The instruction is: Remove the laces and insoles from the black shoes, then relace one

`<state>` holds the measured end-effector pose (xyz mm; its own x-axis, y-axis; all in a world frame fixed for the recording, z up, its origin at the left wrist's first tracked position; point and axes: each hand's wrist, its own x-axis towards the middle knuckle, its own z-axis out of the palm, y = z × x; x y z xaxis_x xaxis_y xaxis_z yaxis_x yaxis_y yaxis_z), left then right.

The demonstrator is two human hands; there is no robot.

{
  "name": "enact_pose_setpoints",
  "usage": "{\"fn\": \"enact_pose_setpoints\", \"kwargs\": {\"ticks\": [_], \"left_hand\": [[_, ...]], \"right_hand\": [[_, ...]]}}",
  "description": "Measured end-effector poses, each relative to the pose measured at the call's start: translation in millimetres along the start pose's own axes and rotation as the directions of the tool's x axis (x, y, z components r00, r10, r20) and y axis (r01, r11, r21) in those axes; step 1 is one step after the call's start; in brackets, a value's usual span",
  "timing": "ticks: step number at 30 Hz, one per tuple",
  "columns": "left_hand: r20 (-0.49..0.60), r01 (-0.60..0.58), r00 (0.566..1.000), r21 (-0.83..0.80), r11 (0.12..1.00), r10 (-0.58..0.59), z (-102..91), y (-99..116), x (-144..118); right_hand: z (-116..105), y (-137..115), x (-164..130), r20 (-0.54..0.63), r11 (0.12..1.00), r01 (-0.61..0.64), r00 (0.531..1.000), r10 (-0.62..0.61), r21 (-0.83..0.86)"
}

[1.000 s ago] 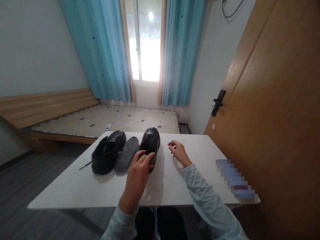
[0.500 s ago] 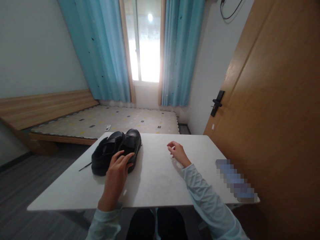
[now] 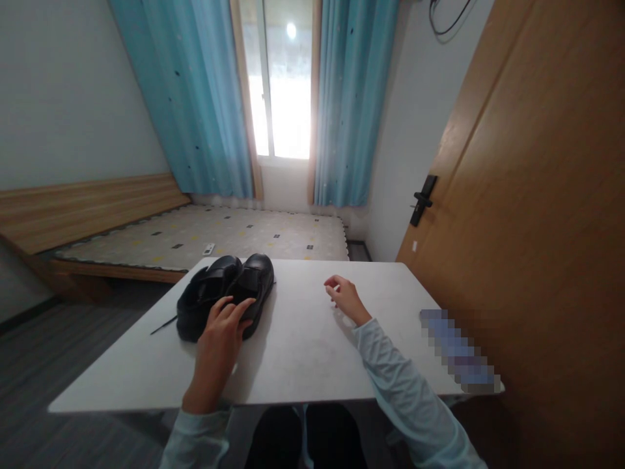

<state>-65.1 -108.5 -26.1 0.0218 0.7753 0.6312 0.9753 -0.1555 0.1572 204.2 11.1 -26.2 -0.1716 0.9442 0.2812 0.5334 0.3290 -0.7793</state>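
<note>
Two black leather shoes stand side by side on the left half of the white table [image 3: 312, 365], toes pointing away from me. My left hand [image 3: 222, 339] is at the heel of the right-hand shoe [image 3: 258, 277], its fingers closed over the heel rim. Part of that heel is hidden behind the hand. The left-hand shoe [image 3: 193, 312] sits close against it, and a dark lace [image 3: 163, 326] trails from its left side onto the table. Over the table's middle right, my right hand [image 3: 347, 299] holds nothing, with its fingers loosely bent and apart.
A blurred-out bluish object [image 3: 459, 355] lies along the table's right edge. Beyond the table is a bed [image 3: 254, 228] with a small white item [image 3: 209, 249] on it. A wooden door [image 3: 537, 195] stands close on the right.
My left hand has shifted slightly left at the shoe's heel. The view has moved a little; the shoes and my right hand look otherwise unchanged.
</note>
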Motion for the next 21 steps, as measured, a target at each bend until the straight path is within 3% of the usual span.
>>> {"fn": "enact_pose_setpoints", "kwargs": {"ticks": [8,13,17,21], "left_hand": [[0.167,0.015,0.985,0.223,0.975,-0.053,-17.3,14.5,11.7],[0.087,0.017,0.995,0.258,0.966,-0.041,-20.8,32.1,20.5],[-0.007,-0.041,0.999,0.157,0.987,0.043,-20.2,58.5,26.3],[0.062,-0.199,0.978,-0.041,0.979,0.201,-9.0,88.7,29.7]], "right_hand": [[-0.8,-1.6,-0.8,0.011,0.999,0.003,1.0,-0.003,-0.039],[-0.8,-0.5,-0.9,0.028,0.996,0.012,1.0,-0.01,-0.092],[-1.3,-0.3,-1.1,0.027,0.992,0.005,1.0,-0.001,-0.124],[-0.8,1.6,-0.1,0.025,0.99,0.004,1.0,-0.001,-0.143]]}}
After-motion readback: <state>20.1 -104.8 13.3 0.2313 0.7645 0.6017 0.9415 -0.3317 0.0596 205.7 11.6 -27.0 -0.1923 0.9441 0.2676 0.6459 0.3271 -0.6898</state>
